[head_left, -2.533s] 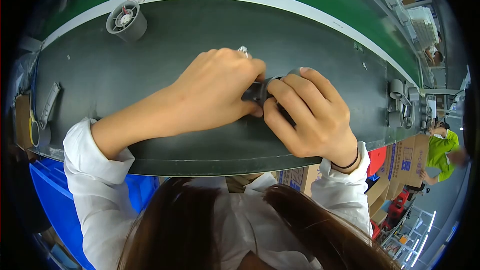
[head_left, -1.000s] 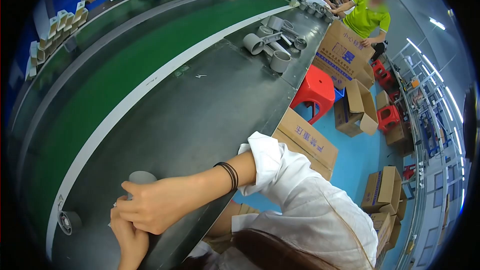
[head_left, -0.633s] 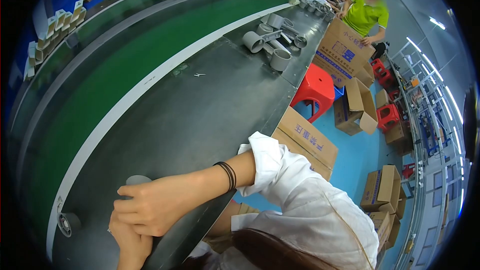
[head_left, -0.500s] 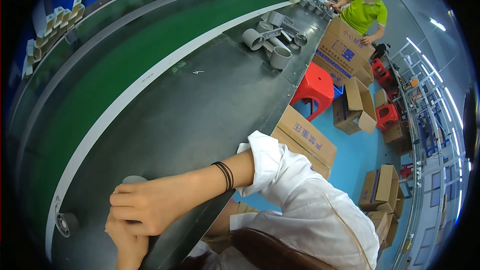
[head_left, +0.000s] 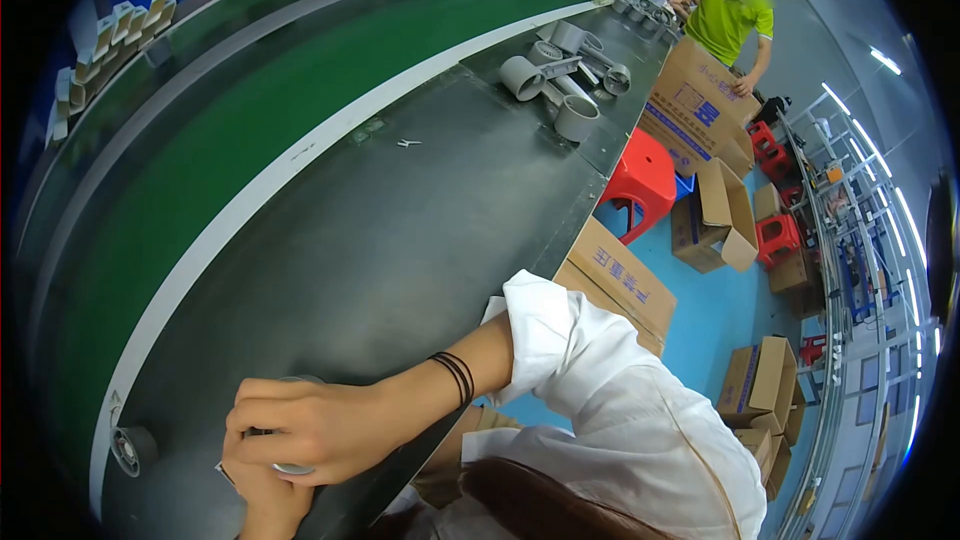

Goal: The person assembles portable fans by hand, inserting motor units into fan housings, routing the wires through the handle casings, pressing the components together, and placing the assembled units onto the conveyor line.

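My right hand (head_left: 325,428), with black bands at the wrist, is wrapped over a grey round part (head_left: 292,468). Only bits of that part show, between the fingers and behind the knuckles. Below it, my left hand (head_left: 268,496) is pressed against the same part from underneath, its fingers mostly covered by my right hand. Both hands are above the dark tabletop (head_left: 380,270), close to its near edge. To their left a short grey cylinder with a fan-like hub (head_left: 134,450) lies on its side.
Grey tubular parts (head_left: 577,118) are heaped farther along the table. A small white bit (head_left: 408,144) lies nearer. Beyond the white rail (head_left: 240,190) runs a green belt (head_left: 270,150). At right are a red stool (head_left: 642,178), cartons (head_left: 622,275) and a person in a green shirt (head_left: 728,18).
The view has swung right along the table since the earliest frame. Lately my right hand has turned over the grey part, and more of the part shows between the fingers.
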Motion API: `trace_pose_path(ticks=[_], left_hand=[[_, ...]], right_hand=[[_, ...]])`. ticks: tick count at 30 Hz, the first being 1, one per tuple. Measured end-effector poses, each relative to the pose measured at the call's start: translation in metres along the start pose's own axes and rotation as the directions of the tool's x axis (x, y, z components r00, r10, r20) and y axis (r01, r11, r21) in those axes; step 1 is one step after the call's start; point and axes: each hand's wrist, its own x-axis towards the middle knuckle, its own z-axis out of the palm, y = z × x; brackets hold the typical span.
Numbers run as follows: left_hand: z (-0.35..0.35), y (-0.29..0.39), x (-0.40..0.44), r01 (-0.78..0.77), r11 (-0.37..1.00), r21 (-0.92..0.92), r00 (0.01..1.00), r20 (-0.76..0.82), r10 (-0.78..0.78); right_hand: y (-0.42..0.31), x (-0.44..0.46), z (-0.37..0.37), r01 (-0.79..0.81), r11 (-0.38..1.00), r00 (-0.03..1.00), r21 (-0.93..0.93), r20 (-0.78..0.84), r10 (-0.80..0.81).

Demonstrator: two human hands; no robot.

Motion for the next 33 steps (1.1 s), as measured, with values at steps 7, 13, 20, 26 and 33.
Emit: trace_pose_path(ticks=[7, 13, 20, 26, 33], left_hand=[[0.0, -0.001, -0.003, 0.026, 0.998, 0.062, 1.0, 0.007, -0.026], [0.003, -0.009, -0.012, 0.092, 0.995, 0.025, 0.996, -0.008, -0.092], [0.007, -0.01, -0.015, 0.054, 0.998, -0.017, 0.996, -0.076, -0.055], [0.01, -0.011, -0.015, 0.047, 0.999, -0.023, 0.997, -0.052, -0.048], [-0.016, -0.007, -0.005, -0.086, 0.968, 0.236, 0.993, 0.095, 0.066]], right_hand=[[0.001, -0.001, 0.002, 0.007, 0.999, 1.0, 0.05, -0.002, -0.007], [0.006, 0.003, -0.014, -0.161, 0.986, 0.985, 0.05, 0.073, 0.157], [0.012, -0.005, -0.003, -0.127, 0.981, 0.992, 0.148, -0.006, 0.129], [0.014, -0.007, -0.001, -0.126, 0.986, 0.989, 0.108, -0.064, 0.133], [0.014, -0.001, -0.013, -0.273, 0.96, 0.959, 0.058, 0.093, 0.267]])
